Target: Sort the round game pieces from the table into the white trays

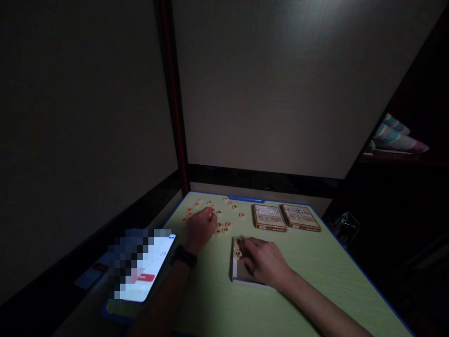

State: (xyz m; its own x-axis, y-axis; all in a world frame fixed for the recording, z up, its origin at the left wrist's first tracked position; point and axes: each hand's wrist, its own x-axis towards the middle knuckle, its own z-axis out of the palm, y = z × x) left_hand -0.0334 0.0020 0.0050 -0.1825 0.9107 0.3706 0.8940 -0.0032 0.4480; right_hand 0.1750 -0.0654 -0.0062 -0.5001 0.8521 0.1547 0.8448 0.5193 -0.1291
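Note:
Round Chinese chess pieces (225, 230) with red or dark characters lie scattered on the far left of the green table. My left hand (201, 229), with a dark band on the wrist, is curled among them, closed in a pinch on what looks like a Chinese chess piece. In front of me lies a shallow open box (245, 273) with pale walls. Inside its left end, a chess piece (237, 254) lies flat. My right hand (264, 260) reaches over the box, its fingertips closed at another piece (237, 243) in the far left corner; the fingers partly hide it.
Two printed flat boxes (269, 217) lie side by side at the back right of the table (308, 290). At the left edge is a lit tablet or phone (154, 267), partly pixelated. Walls stand behind and left; a shelf with colourful cloth (396, 135) is at right.

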